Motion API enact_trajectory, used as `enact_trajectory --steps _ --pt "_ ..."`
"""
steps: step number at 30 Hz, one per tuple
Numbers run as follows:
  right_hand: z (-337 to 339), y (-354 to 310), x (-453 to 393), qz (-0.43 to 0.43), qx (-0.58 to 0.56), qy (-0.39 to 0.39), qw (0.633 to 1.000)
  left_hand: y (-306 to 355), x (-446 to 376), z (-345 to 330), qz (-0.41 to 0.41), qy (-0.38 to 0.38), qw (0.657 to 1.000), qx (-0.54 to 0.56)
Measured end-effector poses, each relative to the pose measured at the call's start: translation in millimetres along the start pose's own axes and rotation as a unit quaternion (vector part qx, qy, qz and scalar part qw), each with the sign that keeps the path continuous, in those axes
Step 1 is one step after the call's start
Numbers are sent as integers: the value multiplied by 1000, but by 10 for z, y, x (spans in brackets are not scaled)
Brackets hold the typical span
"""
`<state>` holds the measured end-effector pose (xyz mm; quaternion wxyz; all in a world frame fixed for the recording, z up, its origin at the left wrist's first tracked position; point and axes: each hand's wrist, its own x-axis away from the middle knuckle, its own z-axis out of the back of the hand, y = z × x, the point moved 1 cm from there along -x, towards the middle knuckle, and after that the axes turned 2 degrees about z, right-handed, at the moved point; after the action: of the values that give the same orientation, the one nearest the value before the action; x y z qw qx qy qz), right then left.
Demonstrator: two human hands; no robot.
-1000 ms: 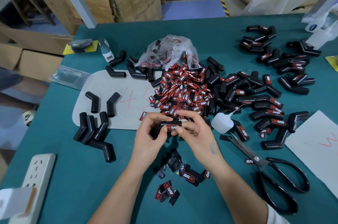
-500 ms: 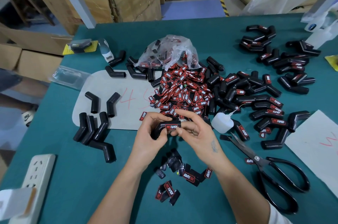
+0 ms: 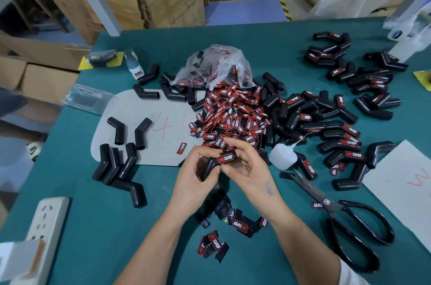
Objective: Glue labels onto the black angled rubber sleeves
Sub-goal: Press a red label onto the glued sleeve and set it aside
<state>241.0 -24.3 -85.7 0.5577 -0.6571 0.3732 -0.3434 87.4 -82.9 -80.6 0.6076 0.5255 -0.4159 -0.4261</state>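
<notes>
Where hands [image 3: 198,175] meet: "PROTAPER" label [image 3: 225,159].

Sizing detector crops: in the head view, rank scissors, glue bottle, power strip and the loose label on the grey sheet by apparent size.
1. Scissors and power strip: look alike in extent; the strip is cut off by the frame edge, so unranked.
2. Glue bottle.
3. Loose label, smallest.

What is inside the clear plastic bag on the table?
Inside the clear plastic bag, red-and-black labels show through; crumpled film hides how many.
</notes>
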Motion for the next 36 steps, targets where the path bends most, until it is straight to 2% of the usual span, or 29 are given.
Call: enact_trajectory --steps 3,7,10,23,31,36 --pt "-15 -6 0 -4 -13 6 1000 -11 6 -22 -28 10 999 -41" --pt "-30 -13 16 -5 -28 21 999 1 5 -43 -116 22 985 -127" --pt "-18 -28 22 -6 -35 30 999 6 8 -39 -142 29 979 -142" --pt "1 20 0 2 -52 35 998 -33 -14 4 -42 29 997 -51" --pt "12 11 1 14 -7 26 1000 -8 -24 6 51 25 997 51" --pt "-3 26 -5 16 2 34 999 12 -30 2 65 31 995 65"
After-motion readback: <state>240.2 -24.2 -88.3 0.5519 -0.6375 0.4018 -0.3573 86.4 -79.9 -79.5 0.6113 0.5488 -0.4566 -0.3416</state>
